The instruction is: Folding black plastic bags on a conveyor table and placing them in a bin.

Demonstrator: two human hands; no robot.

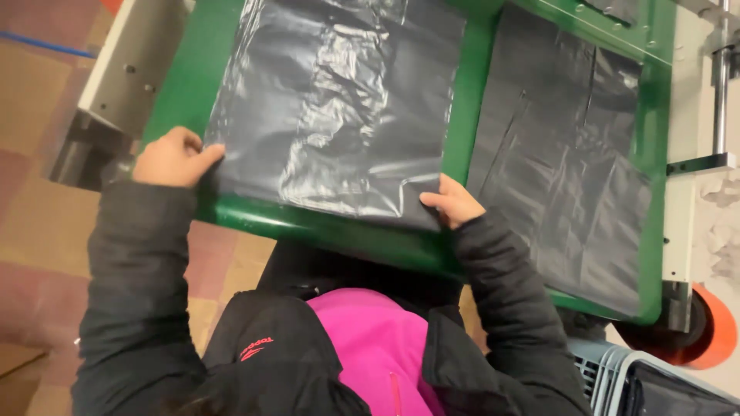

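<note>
A flat stack of shiny black plastic bags [339,100] lies on a green machine table [308,223]. My left hand [173,158] pinches the stack's near left corner, thumb on top. Over at the near right corner, my right hand [455,202] grips the bags' edge the same way. Both arms are in dark jacket sleeves. To the right, past a green divider strip [466,85], a second layer of black bags [566,162] lies flat.
A grey metal bracket [127,65] sticks out at the table's left end. White machine frame with a steel rod [721,85] runs along the right. An orange wheel [713,327] and a grey crate [617,377] sit at lower right. Tiled floor [38,192] on the left.
</note>
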